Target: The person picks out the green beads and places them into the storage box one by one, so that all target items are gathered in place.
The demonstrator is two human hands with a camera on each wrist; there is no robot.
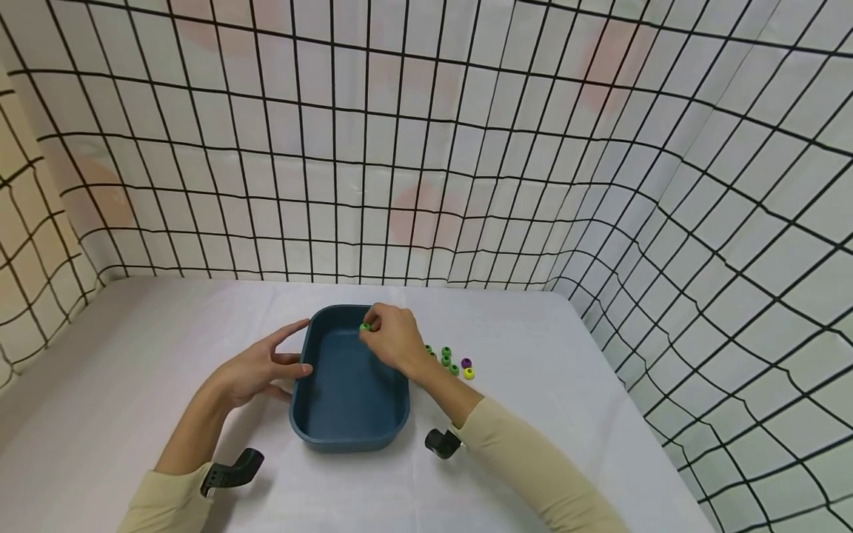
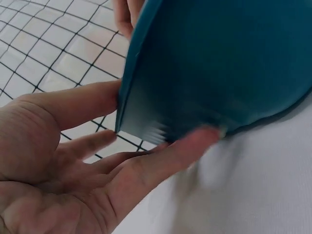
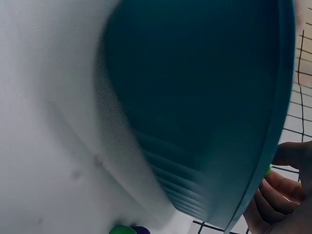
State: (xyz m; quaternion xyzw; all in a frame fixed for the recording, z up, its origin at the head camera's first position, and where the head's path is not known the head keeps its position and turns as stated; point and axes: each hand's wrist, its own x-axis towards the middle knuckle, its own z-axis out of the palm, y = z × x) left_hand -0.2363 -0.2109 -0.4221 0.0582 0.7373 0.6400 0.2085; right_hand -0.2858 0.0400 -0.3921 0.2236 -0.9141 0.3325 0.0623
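Note:
In the head view, a blue rectangular tub (image 1: 349, 400) stands on the white table, its inner floor bare where visible. My left hand (image 1: 256, 374) lies at the tub's left side, fingers spread and fairly straight; the left wrist view has fingertips touching the rim and outer wall. My right hand (image 1: 395, 339) pinches a green bead (image 1: 365, 326) between thumb and fingers, over the tub's far right part. In the right wrist view the tub's wall covers most of that bead. To the right of the tub lie several green beads (image 1: 446, 361), a purple bead (image 1: 466, 363) and a yellow bead (image 1: 469, 374).
A white cloth (image 1: 533, 444) covers the table. Black wire grid (image 1: 400, 185) rises behind and along both sides, with pale sheeting behind it. Each wrist carries a black camera mount (image 1: 233, 471).

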